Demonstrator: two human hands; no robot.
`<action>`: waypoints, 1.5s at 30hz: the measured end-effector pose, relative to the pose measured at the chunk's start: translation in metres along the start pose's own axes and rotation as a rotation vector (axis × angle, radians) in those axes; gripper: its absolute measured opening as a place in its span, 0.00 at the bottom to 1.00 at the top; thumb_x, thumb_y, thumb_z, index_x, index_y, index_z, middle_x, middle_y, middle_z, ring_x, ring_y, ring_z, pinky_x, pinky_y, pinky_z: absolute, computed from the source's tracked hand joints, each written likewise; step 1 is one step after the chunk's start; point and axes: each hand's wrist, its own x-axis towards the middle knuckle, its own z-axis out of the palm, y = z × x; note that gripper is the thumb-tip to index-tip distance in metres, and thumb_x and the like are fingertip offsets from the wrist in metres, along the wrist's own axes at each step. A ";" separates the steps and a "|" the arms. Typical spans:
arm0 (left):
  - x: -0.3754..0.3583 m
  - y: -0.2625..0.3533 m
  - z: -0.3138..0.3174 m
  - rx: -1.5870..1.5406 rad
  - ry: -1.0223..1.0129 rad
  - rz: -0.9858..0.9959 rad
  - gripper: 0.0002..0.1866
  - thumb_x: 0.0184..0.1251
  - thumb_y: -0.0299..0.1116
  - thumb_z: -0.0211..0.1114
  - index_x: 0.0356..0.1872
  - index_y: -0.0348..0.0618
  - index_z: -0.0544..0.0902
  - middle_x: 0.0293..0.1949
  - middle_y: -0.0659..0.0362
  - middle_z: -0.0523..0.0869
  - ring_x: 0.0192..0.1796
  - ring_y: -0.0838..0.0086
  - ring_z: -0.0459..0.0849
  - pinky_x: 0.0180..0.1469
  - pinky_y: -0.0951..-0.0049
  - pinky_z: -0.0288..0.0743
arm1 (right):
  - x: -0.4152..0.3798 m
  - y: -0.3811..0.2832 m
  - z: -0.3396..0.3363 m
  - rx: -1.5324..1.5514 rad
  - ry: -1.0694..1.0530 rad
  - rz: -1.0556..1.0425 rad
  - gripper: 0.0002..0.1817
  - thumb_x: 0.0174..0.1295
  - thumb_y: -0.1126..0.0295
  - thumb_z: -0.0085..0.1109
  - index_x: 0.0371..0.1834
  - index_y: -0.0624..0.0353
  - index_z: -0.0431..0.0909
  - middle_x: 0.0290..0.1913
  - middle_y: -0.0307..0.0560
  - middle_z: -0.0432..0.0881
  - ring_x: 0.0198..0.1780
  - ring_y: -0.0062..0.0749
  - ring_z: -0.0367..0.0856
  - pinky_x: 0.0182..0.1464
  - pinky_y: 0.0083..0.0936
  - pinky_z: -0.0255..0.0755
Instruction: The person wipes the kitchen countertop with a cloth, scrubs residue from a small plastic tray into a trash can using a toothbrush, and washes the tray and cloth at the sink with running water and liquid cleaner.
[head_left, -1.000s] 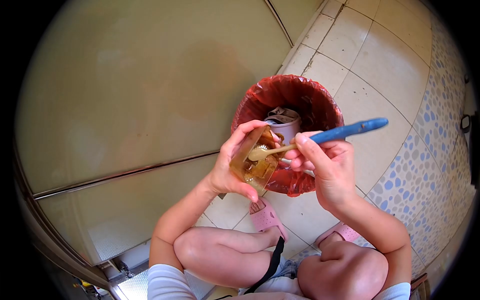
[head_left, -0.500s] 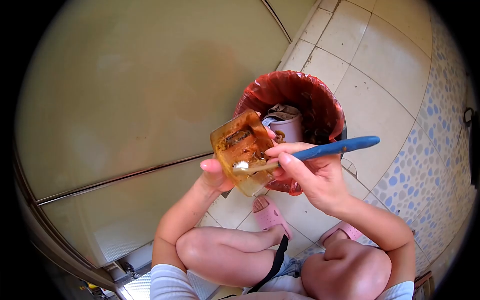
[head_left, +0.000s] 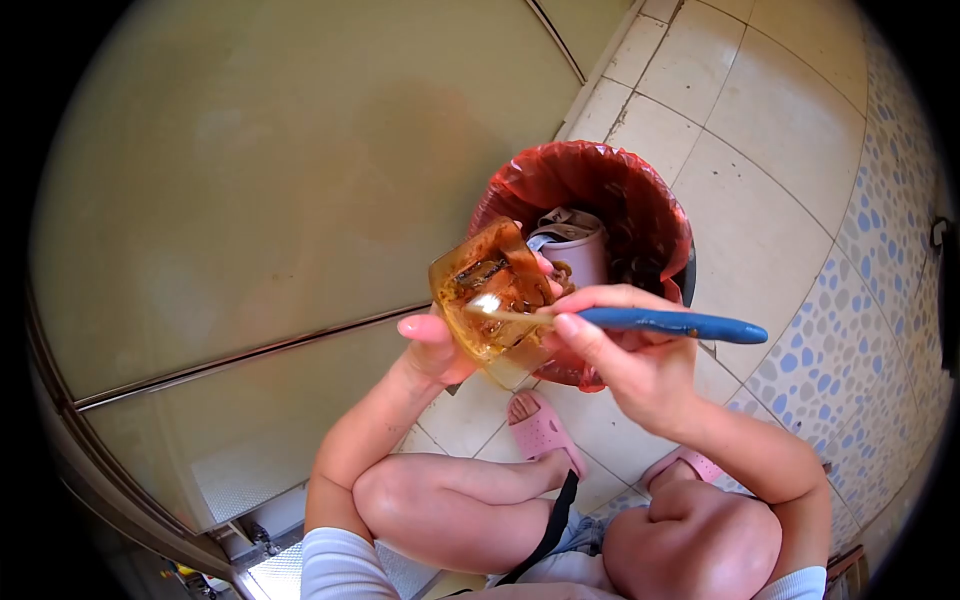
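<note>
My left hand grips a small see-through box, tilted with its open side toward me. Brown, greasy-looking residue coats its inside. Some of my left fingertips show behind its right edge. Between the thumb and fingers of my right hand is a toothbrush with a thick blue handle and a pale neck. Its white bristle end reaches inside the box, against or close to the brown residue; exact contact is hard to make out.
Below the box stands a trash bin lined with a red bag, holding a pinkish cup-like container and other waste. A large glass panel lies left. My feet, in pink slippers, rest on floor tiles.
The brush handle has swung down to a nearly level angle, and its bristles have moved up and slightly right inside the box. The box has shifted a little and tilted differently.
</note>
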 end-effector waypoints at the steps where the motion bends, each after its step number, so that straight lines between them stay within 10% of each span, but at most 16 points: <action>1: 0.001 -0.005 -0.002 0.032 -0.021 0.036 0.65 0.22 0.72 0.68 0.66 0.44 0.57 0.59 0.52 0.70 0.61 0.62 0.72 0.64 0.58 0.68 | -0.001 0.005 0.000 -0.028 -0.021 -0.031 0.06 0.59 0.78 0.60 0.38 0.67 0.81 0.29 0.42 0.83 0.33 0.17 0.80 0.44 0.17 0.76; 8: 0.003 -0.006 0.002 0.218 -0.010 0.190 0.63 0.27 0.66 0.73 0.66 0.42 0.56 0.55 0.51 0.71 0.57 0.62 0.74 0.63 0.59 0.69 | 0.000 -0.002 0.014 0.107 0.132 0.129 0.06 0.60 0.75 0.60 0.37 0.67 0.80 0.29 0.45 0.83 0.28 0.22 0.83 0.29 0.16 0.78; 28: 0.006 0.002 -0.001 0.351 -0.059 0.246 0.69 0.14 0.60 0.79 0.65 0.37 0.54 0.54 0.52 0.71 0.57 0.65 0.74 0.64 0.63 0.67 | 0.006 0.020 -0.010 -0.266 0.163 -0.264 0.05 0.55 0.75 0.65 0.31 0.65 0.82 0.25 0.38 0.83 0.26 0.14 0.78 0.27 0.12 0.72; 36: 0.009 0.006 -0.003 0.382 -0.108 0.317 0.69 0.13 0.61 0.78 0.65 0.38 0.54 0.54 0.52 0.71 0.57 0.64 0.73 0.63 0.63 0.69 | 0.013 0.007 -0.018 -0.047 0.351 -0.019 0.07 0.57 0.73 0.64 0.31 0.68 0.81 0.25 0.42 0.82 0.26 0.18 0.79 0.28 0.15 0.75; 45: 0.005 0.005 -0.007 0.149 -0.006 0.147 0.67 0.18 0.68 0.73 0.67 0.46 0.54 0.58 0.54 0.69 0.60 0.61 0.72 0.62 0.56 0.70 | 0.009 -0.006 -0.031 -0.196 -0.089 -0.071 0.08 0.56 0.73 0.63 0.38 0.62 0.79 0.29 0.40 0.81 0.29 0.17 0.78 0.31 0.15 0.70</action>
